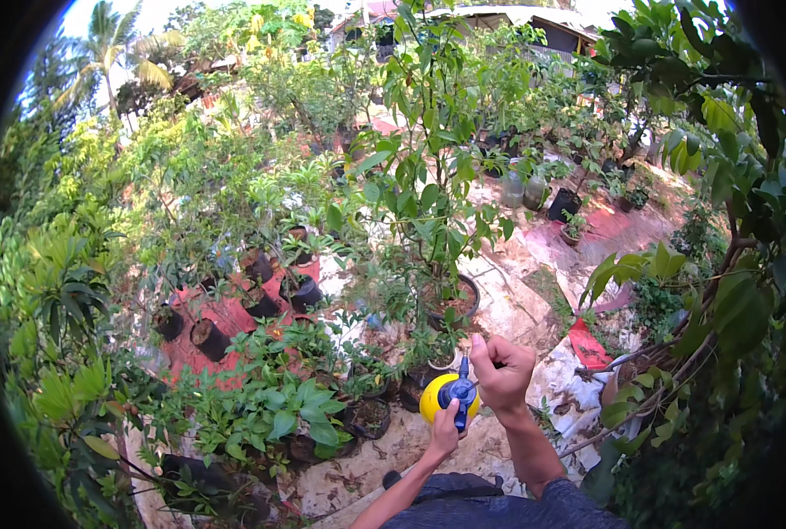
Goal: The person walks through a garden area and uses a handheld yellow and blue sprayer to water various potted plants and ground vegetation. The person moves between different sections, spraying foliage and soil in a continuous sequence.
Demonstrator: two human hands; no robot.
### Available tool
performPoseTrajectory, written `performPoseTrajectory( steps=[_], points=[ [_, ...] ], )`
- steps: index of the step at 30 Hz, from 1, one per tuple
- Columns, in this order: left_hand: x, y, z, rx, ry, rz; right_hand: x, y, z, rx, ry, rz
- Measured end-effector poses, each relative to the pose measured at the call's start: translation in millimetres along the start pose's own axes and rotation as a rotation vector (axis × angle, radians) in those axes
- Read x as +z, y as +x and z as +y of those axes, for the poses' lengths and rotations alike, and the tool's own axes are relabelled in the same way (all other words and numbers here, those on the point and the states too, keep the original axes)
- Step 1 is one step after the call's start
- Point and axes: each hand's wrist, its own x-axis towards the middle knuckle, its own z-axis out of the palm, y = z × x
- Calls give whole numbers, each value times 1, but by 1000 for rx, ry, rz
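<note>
A round yellow spray bottle (430, 403) with a dark blue head is in front of me, low and right of the middle. My left hand (447, 429) is closed round the blue handle, thumb on top. The blue nozzle points away from me, toward a plant pot. Just right of the sprayer head, my right hand (502, 372) is raised in a fist with the thumb up. Whatever lies inside its curled fingers, if anything, is hidden. Beyond both hands stands a tall leafy plant (437, 189) in a round black pot (470, 300).
Several potted plants crowd the left, some in black grow bags (209, 339) on red sheeting (186, 304). A broad-leaved plant (300, 410) grows near my left arm. Branches (706, 331) reach in from the right, beside a red piece of sheeting (589, 346). Pale ground sheet (499, 256) runs between pots.
</note>
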Motion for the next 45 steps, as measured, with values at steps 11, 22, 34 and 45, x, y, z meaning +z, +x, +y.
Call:
performPoseTrajectory(
  steps=[11,22,34,45],
  points=[
    [-10,-13,-4,-75,-8,-46,10,18,19,-40,-61,-84],
    [-28,-8,2,126,-1,43,63,-56,79,-93,-90,-312],
    [-20,13,14,207,63,84,47,-6,22,-85,50,-169],
    [-19,9,10,146,50,-24,18,22,-9,-241,9,-80]
  ],
)
